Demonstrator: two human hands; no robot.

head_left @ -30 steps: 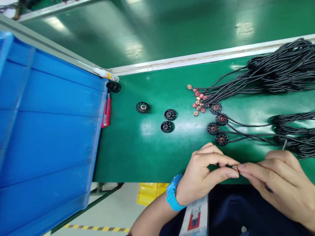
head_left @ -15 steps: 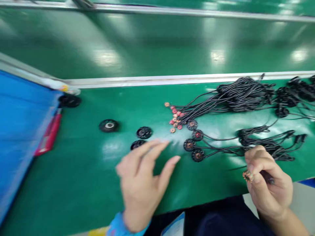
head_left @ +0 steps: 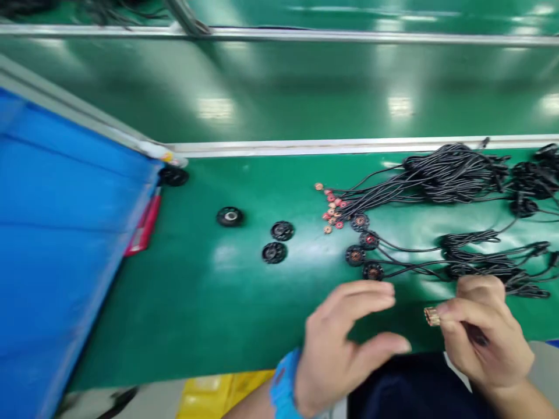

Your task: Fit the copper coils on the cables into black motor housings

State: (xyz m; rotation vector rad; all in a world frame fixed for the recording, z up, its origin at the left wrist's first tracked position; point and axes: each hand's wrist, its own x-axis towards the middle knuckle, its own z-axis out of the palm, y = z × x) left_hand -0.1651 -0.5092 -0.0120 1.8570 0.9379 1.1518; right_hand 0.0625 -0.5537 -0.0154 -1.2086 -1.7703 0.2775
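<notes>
My right hand pinches a small ribbed copper-coloured cable end between thumb and forefinger. A dark rod-like piece lies across the same palm, mostly covered by the fingers. To its left my left hand, with a blue band at the wrist, is open and holds nothing; its thumb and fingers are spread towards the cable end. Beyond it sit several black round discs with copper or red centres, joined to black cables. Two black round caps lie further left, with a black disc with a pale centre past them.
A bundle of black cables lies at the back right, its red and copper-coloured ends pointing left. A blue panel borders the left side, beside a red-handled tool. A white rail runs along the back.
My left hand has moved right, away from the black caps and closer to my right hand. The cable end has turned to show its side. The view has shifted left.
</notes>
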